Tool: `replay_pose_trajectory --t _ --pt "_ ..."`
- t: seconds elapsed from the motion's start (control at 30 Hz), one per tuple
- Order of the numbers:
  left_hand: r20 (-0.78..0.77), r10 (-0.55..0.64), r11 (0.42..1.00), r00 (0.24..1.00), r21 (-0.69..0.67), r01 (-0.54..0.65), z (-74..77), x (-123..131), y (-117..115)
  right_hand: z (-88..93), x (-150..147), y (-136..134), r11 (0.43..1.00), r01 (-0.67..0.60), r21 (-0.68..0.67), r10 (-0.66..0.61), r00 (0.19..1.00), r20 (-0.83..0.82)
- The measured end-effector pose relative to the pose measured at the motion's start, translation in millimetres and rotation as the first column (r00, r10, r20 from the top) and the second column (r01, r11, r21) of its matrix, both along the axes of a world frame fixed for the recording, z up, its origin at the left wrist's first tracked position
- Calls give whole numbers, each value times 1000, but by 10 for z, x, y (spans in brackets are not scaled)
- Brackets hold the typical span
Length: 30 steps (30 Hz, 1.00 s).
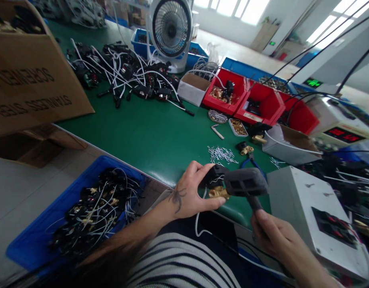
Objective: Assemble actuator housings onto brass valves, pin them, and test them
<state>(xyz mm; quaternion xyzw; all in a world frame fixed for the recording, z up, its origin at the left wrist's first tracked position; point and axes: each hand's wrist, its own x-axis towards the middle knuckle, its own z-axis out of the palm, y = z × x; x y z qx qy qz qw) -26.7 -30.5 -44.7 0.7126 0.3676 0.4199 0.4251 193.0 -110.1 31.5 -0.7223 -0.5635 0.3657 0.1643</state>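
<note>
My left hand [192, 191] is closed round a black part with a brass valve body [218, 193], its thumb and fingers to either side. From this part a white cable [197, 224] hangs down past the table edge. My right hand [272, 230] grips the handle of a black mallet [246, 182]. The mallet's head is just to the right of the valve and overlaps its edge from here; whether they touch I cannot tell. Beyond my left hand lies a heap of small wire clips [222, 155]. Pliers with blue handles [252, 161] are partly hidden behind the mallet.
A blue crate [64, 192] of finished-looking corded parts stands low at left, near a cardboard box [31, 84]. Red bins [224, 91], a white fan [171, 32] and piled corded parts [124, 74] line the far side. A grey metal box [307, 208] stands at right.
</note>
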Motion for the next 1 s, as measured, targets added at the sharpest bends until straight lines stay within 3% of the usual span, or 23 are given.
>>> replay_pose_trajectory --t 0.07,0.17,0.33,0.47,0.63,0.83,1.0 --pt "10 -12 999 1000 -31 13 3 -15 4 18 -56 20 996 85 2 -85 994 -69" --pt "-17 -25 1000 1000 4 25 20 -11 1 89 -108 136 968 152 202 -144 988 -58" --pt "-85 -20 999 996 44 24 74 29 -33 34 -253 441 919 9 393 60 985 -162" --pt "-72 -42 996 997 70 47 82 29 -34 -34 -366 573 897 -104 430 177 975 -133" --pt "-63 -35 991 997 124 42 40 32 -13 -23 -292 623 859 -245 450 292 956 -38" --pt "-105 10 986 994 164 7 29 72 -49 -71 -345 619 839 -210 502 241 971 5" --pt "-125 14 992 992 123 1 54 76 -60 90 -324 480 848 -193 494 139 980 145"
